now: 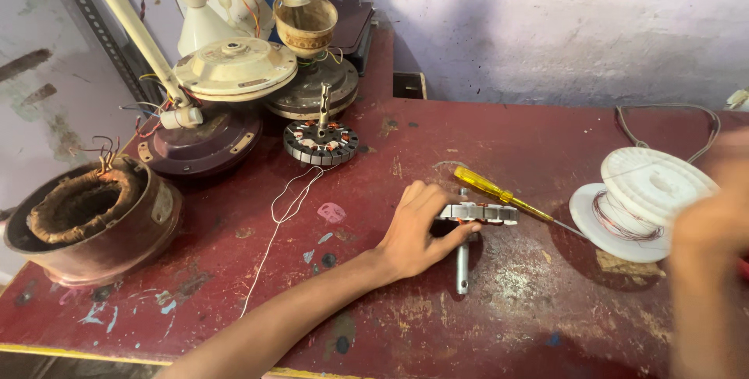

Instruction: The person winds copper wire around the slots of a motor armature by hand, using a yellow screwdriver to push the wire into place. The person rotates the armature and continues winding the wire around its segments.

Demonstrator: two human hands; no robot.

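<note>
Currently, head view — only one camera, looking down on a worn red workbench (437,324).

Left hand (413,231) is reaching across the bench and resting on a bare fan stator core (477,213), fingers curled over its near edge and the thumb tucked beneath, so the hand is closing on the core. The core is sitting on its steel shaft (463,266), which is lying flat and pointing toward the bench front. A yellow-handled screwdriver (499,194) is lying just behind the core, its blade running off toward a white spool of copper winding wire (644,201).

Right hand (714,215) is blurring at the right edge, near the spool — cannot tell whether its fingers are wide or closed, or whether they are holding anything.

Further back: a wound stator (321,141) standing on its shaft, a loose white wire (285,211) trailing from it, a large wound motor housing (86,219) at far left, and stacked fan motor covers (234,67).

Risks, as judged: the shaft could be rolling under the core if the grip is light, twisting the core out of the fingers; the screwdriver is lying close enough to be knocked; a fast right hand near the spool could be snagging the fine wire and kinking it.
</note>
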